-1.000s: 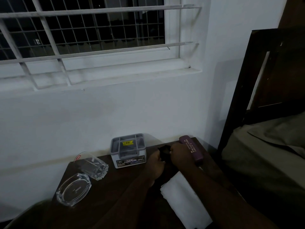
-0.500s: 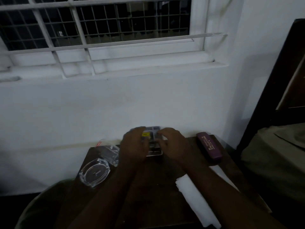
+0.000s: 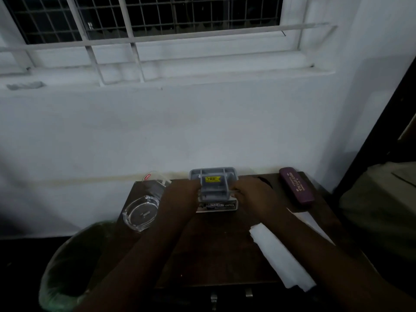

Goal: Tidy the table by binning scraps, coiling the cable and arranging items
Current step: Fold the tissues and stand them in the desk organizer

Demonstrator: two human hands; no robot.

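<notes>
A small grey plastic box with a yellow sticker on its lid stands at the back middle of the dark wooden table. My left hand grips its left side and my right hand grips its right side. A dark coiled cable lies just behind my right hand, mostly hidden. A purple spectacle case rests at the back right. A white folded paper lies at the front right, partly under my right forearm.
A glass ashtray sits at the table's left edge, with a clear glass dish behind it. A bin with a green liner stands on the floor to the left. A bed is close on the right.
Both hands left the dark cable near the purple case and moved left onto the grey box, which they now hold from both sides. The camera has tilted down and the bin has come into view.
</notes>
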